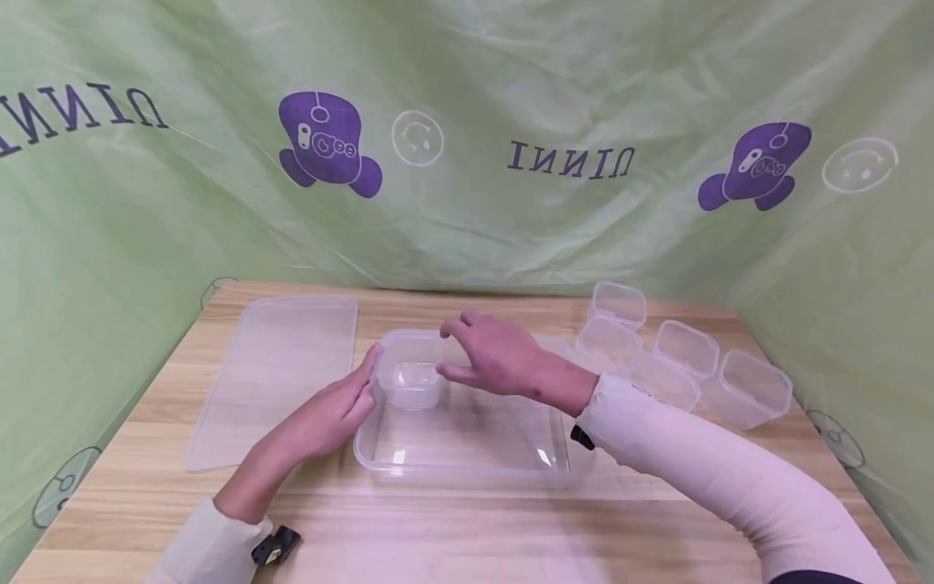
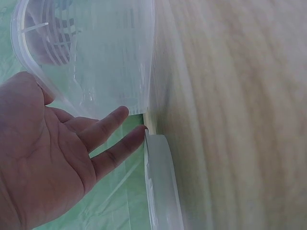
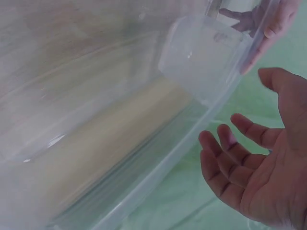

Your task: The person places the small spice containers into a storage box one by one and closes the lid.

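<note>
A large clear plastic box (image 1: 467,442) lies open-topped on the table, with a small clear container (image 1: 414,393) inside its back left corner. My left hand (image 1: 343,414) rests against the box's left side. In the left wrist view, the thumb of my left hand (image 2: 48,158) is by the rim and the other fingers extend loosely along the outer wall. My right hand (image 1: 496,353) hovers over the box, just right of the small container, fingers spread and lightly bent. Nothing is in my right hand (image 3: 264,167), as the right wrist view shows.
Flat on the table, left of the box, lies a large translucent lid (image 1: 280,365). Several small clear containers cluster at the back right, among them a rightmost container (image 1: 747,397). A green printed curtain (image 1: 467,227) surrounds the wooden table (image 1: 438,535) at the back and sides.
</note>
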Demonstrator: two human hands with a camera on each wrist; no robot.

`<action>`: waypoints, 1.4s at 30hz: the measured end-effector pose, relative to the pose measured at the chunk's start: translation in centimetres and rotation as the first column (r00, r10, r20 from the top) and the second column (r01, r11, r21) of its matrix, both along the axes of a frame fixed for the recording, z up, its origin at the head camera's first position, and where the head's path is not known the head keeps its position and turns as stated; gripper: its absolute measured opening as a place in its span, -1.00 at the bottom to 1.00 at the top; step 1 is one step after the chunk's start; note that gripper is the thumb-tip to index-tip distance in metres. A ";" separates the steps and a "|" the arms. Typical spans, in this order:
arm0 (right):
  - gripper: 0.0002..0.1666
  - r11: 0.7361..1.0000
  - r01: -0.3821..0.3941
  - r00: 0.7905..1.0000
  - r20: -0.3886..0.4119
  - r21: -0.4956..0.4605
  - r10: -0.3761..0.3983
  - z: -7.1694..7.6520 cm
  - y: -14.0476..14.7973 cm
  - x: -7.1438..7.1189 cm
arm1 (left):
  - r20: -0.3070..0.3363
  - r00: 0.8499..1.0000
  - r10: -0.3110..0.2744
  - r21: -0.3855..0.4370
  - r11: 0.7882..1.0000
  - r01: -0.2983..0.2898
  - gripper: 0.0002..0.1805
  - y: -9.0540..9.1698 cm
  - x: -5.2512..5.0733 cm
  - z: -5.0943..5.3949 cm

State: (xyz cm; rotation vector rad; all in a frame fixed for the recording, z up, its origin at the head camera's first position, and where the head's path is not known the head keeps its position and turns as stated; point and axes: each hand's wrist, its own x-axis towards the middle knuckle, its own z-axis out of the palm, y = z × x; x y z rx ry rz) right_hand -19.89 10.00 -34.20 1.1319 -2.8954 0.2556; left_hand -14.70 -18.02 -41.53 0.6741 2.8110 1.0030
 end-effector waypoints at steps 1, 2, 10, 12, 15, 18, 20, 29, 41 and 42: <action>-0.43 1.000 0.001 1.000 -0.005 -0.013 -0.001 0.2 0.3 0.0 | -0.003 1.000 -0.003 0.002 1.000 0.003 -0.30 0.0 -0.1 0.0; -0.45 1.000 0.002 1.000 -0.010 -0.028 -0.002 0.3 0.6 0.0 | -0.004 1.000 -0.004 0.003 1.000 0.004 -0.30 0.0 -0.1 0.0; -0.54 0.992 0.052 0.999 0.001 -0.115 -0.052 1.5 3.4 0.5 | 0.007 1.000 -0.009 0.009 1.000 0.009 -0.31 0.0 -0.2 0.0; -0.56 0.988 0.059 0.998 0.006 -0.143 -0.059 1.7 4.2 0.6 | 0.008 1.000 -0.007 0.005 1.000 0.007 -0.31 -0.1 -0.2 0.0; -0.57 0.979 0.078 0.997 0.013 -0.190 -0.077 1.8 5.4 0.8 | 0.009 1.000 -0.003 -0.001 1.000 0.003 -0.31 -0.1 0.0 -0.1; -0.58 0.968 0.119 0.993 0.022 -0.221 -0.117 1.7 6.8 1.0 | 0.006 1.000 -0.003 -0.004 1.000 0.003 -0.30 0.0 0.0 -0.1; -0.58 0.962 0.147 0.989 0.029 -0.228 -0.144 1.6 7.7 1.2 | 0.010 1.000 0.001 -0.006 1.000 -0.001 -0.30 0.0 0.0 0.0; -0.62 0.935 0.228 0.973 0.028 -0.270 -0.229 1.2 11.7 2.6 | -0.005 1.000 -0.006 0.003 1.000 0.006 -0.30 -0.1 0.1 0.2; -0.63 0.886 0.324 0.942 0.029 -0.330 -0.334 1.2 16.9 4.9 | -0.019 1.000 -0.001 0.000 1.000 0.001 -0.30 -0.1 0.1 0.1; -0.63 0.883 0.326 0.941 0.026 -0.338 -0.338 1.2 17.3 5.0 | -0.020 1.000 -0.001 -0.001 1.000 0.001 -0.30 -0.1 0.1 0.1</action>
